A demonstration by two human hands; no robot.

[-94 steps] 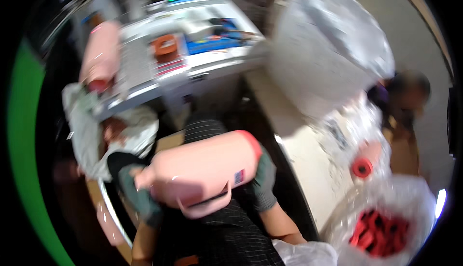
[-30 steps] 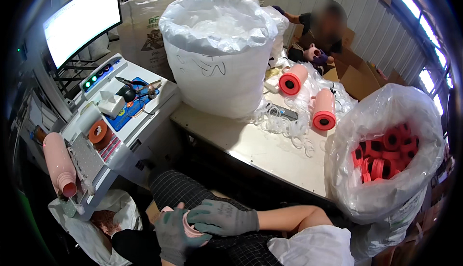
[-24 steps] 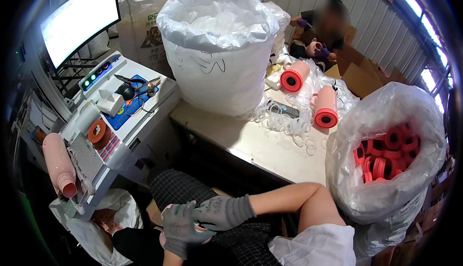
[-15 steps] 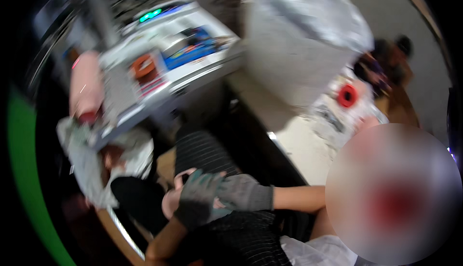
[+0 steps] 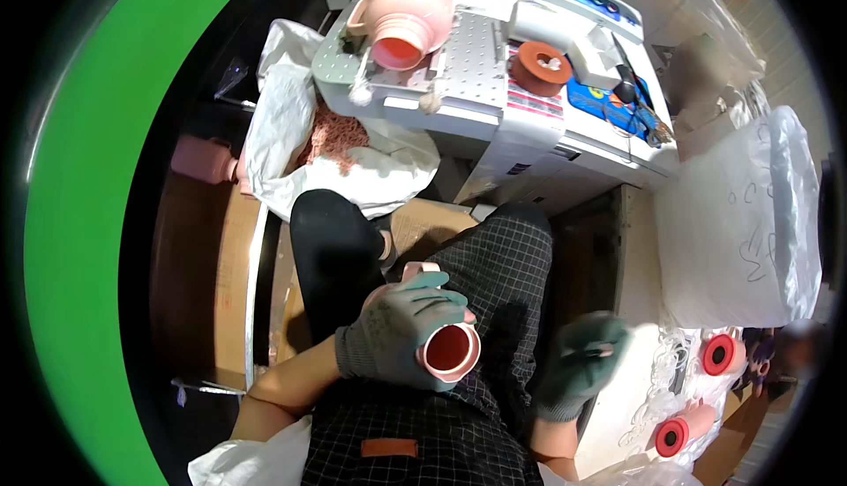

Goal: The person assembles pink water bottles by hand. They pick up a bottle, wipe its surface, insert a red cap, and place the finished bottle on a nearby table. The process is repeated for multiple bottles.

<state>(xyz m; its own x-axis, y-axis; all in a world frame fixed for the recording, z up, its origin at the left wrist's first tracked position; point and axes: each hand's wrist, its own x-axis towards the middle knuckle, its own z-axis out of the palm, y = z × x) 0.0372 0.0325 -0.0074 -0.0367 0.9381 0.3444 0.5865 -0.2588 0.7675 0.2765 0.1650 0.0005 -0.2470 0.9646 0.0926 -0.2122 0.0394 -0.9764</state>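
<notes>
My left hand (image 5: 401,327), in a grey glove with a green coating, is wrapped around a pink plastic jug (image 5: 459,375). The jug lies across my lap with its round mouth toward me, and its handle shows beyond my fingers. Off to the right, apart from the jug, my right hand (image 5: 580,364) wears a matching glove and hangs beside the white worktop. Motion smears its fingers, so their pose cannot be made out. Ahead, a larger-looking pink jug (image 5: 410,14) rests tilted on a perforated plate (image 5: 476,63) of a white machine.
An orange tape roll (image 5: 541,69) and a blue tray (image 5: 609,107) with tools lie on the machine. Pink shavings (image 5: 333,140) fill a white bag (image 5: 287,164). At right are a tall white bag (image 5: 728,221) and red-rimmed pink jugs (image 5: 688,429) on the worktop (image 5: 628,393).
The view has swung round and sharpened. My right hand has left my left hand at the lap and moved out to the right. The jug stays in my left hand.
</notes>
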